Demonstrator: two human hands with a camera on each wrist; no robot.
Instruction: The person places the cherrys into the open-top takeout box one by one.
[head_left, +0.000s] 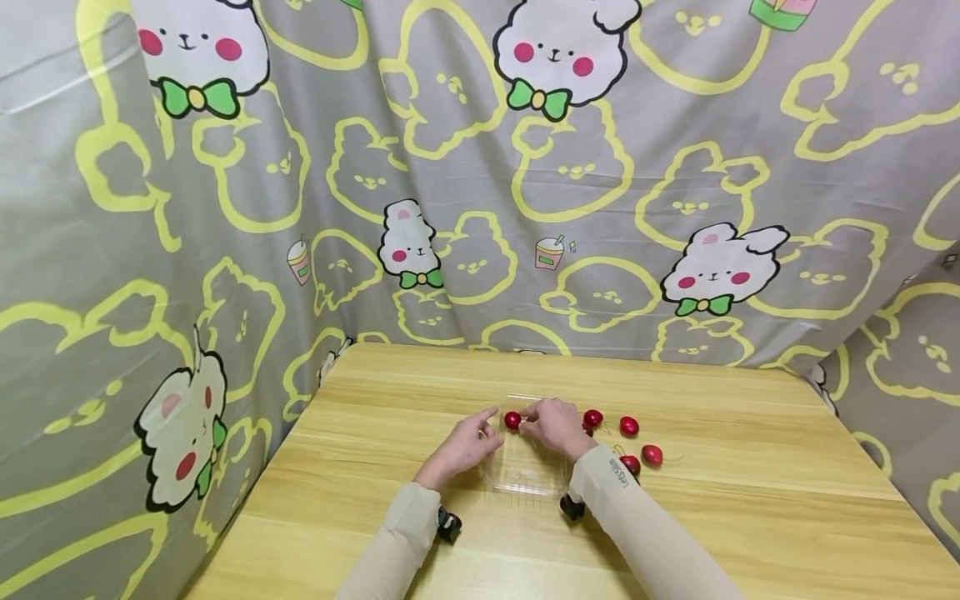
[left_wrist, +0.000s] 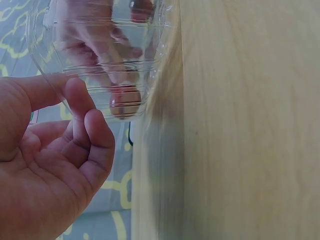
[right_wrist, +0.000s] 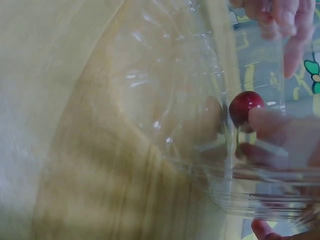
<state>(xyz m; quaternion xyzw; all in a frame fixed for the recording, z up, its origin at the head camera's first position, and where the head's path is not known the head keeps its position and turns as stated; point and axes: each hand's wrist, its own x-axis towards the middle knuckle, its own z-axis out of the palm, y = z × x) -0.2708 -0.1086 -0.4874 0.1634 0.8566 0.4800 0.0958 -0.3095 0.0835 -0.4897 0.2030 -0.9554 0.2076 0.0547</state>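
Observation:
A clear plastic box stands on the table in front of me. At its left side my left hand holds the rim between thumb and fingertips; the left wrist view shows these fingers right at the thin edge. My right hand reaches over the box from the right, its fingertips pinching a red cherry. In the right wrist view that cherry shows close to the box's clear wall, with a thin stem hanging by the fingers. The right palm is hidden in the head view.
Several more cherries lie on the wooden table right of the box, among them one cherry near the back and another cherry with its stem pointing right. The right sleeve partly covers one cherry. A patterned curtain hangs behind the table.

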